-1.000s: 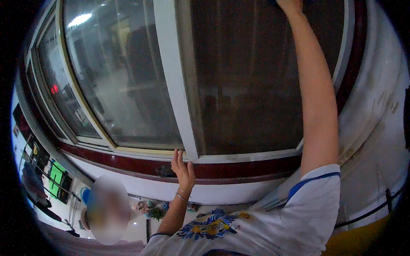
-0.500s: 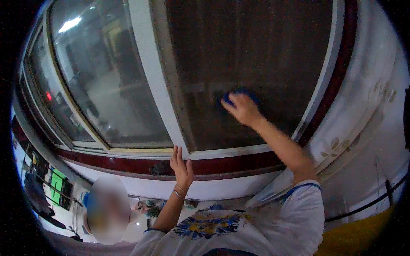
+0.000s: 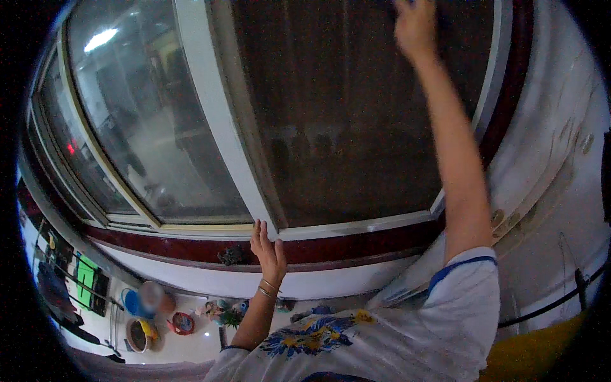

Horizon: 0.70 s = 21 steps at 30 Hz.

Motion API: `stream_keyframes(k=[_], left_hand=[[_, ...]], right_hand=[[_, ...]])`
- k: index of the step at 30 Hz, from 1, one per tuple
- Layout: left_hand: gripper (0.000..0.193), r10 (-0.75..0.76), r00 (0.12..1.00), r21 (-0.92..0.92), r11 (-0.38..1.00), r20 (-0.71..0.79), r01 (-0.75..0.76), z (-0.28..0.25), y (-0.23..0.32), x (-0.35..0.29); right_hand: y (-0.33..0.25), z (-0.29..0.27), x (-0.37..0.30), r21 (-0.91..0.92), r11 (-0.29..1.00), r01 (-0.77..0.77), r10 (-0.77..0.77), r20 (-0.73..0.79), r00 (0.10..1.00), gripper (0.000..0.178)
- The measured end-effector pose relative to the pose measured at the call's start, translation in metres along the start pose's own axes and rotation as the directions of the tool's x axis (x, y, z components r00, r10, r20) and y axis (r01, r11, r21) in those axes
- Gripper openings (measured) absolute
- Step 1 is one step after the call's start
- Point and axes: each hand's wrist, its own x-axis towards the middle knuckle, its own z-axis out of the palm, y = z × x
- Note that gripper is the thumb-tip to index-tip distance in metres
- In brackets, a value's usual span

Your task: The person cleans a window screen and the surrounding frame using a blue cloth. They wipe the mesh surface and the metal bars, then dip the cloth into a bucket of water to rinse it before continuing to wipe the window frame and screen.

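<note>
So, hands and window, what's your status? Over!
Right hand high, at dark window panel; its grip unclear. Left hand open, at maroon sill. Dark lump beside left hand.

Right hand high over the dark pane, left hand at the maroon sill.

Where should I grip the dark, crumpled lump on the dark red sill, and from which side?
Probably pinch the dark, crumpled lump across its middle, from the right, where the left hand is; its rough, uneven outline shows no handle.
</note>
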Motion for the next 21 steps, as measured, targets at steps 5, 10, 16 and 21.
stream_keyframes(k=[5,10,16,21], left_hand=[[0.05,-0.013,0.999,-0.004,1.0,0.036,0.013,0.001,0.006,0.001],[0.05,0.004,0.997,-0.018,1.0,0.077,-0.003,0.01,0.011,0.006],[0.05,-0.016,0.999,0.023,1.0,0.034,0.015,0.002,0.009,-0.001],[0.05,-0.008,1.0,0.0,1.0,-0.011,0.008,0.003,0.008,-0.003]], right_hand=[[-0.146,-0.054,-0.2,0.275,0.836,-0.475,0.154,0.714,0.684,0.037],[-0.127,-0.088,-0.223,0.481,0.859,-0.174,-0.138,0.546,0.826,0.027],[-0.001,-0.043,-0.022,0.34,0.878,-0.336,0.351,0.02,0.936,0.029],[0.124,-0.026,0.024,-0.175,0.927,-0.331,0.333,-0.022,0.943,0.04]])
